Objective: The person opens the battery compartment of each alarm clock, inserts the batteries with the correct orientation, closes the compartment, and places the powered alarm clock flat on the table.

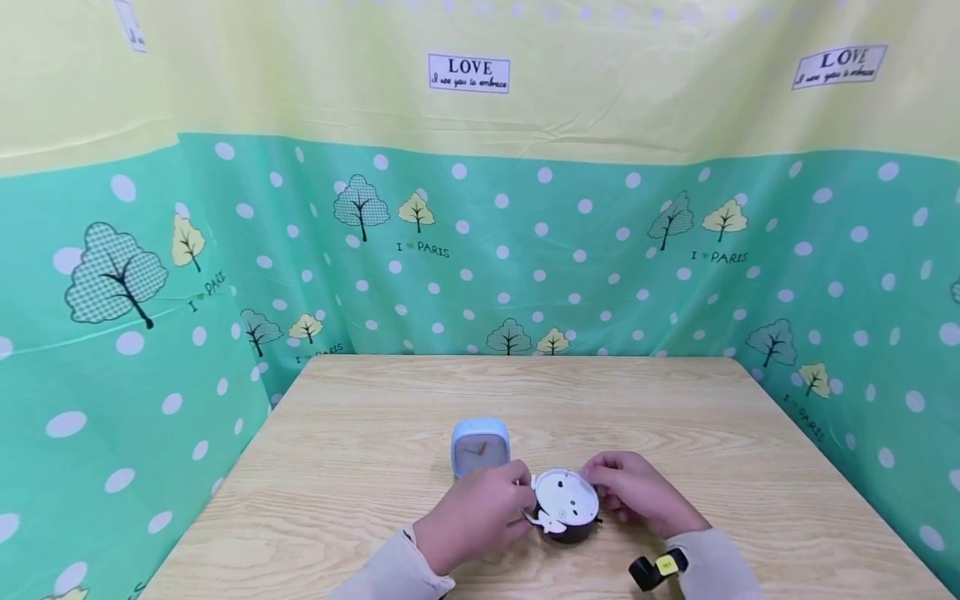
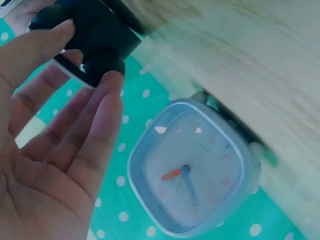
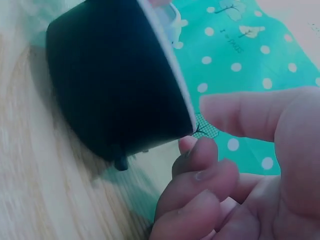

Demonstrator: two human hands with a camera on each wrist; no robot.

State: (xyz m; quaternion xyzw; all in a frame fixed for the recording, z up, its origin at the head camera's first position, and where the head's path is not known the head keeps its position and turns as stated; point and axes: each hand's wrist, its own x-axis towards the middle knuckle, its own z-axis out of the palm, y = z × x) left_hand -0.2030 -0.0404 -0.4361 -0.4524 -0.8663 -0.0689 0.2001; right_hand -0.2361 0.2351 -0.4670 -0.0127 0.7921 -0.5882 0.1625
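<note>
A round black twin-bell alarm clock (image 1: 567,497) with a white cartoon face tilts upward above the wooden table. My left hand (image 1: 480,510) grips its bell end; in the left wrist view the thumb and fingers (image 2: 107,95) lie against the dark bells (image 2: 107,65). On the other side, my right hand (image 1: 633,493) holds the rim between thumb and curled fingers. The right wrist view shows the black casing (image 3: 115,75) and a small foot (image 3: 120,162). A light blue square alarm clock (image 1: 481,446) stands just behind my left hand, which partly covers it.
The wooden table (image 1: 360,433) has polka-dot curtains (image 1: 510,225) behind it and at both sides. A black wrist device (image 1: 656,569) with a yellow label sits by the right sleeve.
</note>
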